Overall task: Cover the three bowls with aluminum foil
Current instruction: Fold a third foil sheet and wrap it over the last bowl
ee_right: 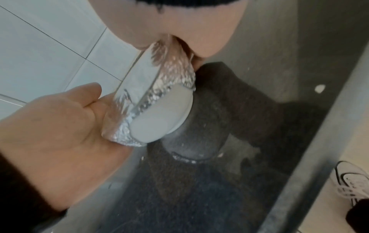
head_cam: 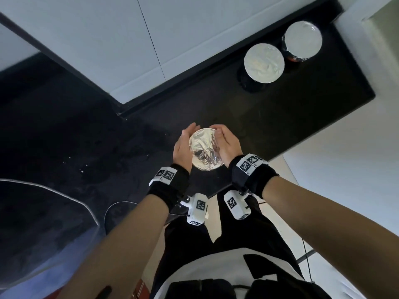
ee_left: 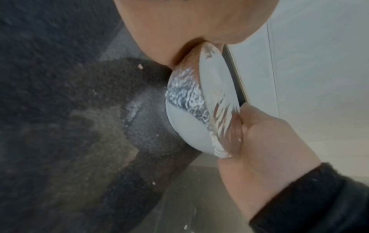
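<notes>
Crimping foil on the third bowl

We cup our left hand [head_cam: 182, 147] and right hand [head_cam: 226, 145] around the small white foil-topped bowl [ee_left: 187, 126] on the black speckled countertop [head_cam: 302, 104], fingers curled against its sides, moulding the foil rim tight.

Bowl [ee_left: 185, 126] contents hidden under foil [head_cam: 205, 151].

Near bowl [head_cam: 206, 151] sat on counter [head_cam: 129, 152] close to front edge, btwn left hand [head_cam: 183, 147] & right hand [head_cam: 226, 145], foil [head_cam: 203, 145] over its top. Two more foil-topped bowls [head_cam: 264, 63] [head_cam: 303, 39] stood side by side far right, near back wall [head_cam: 86, 39].
</notes>
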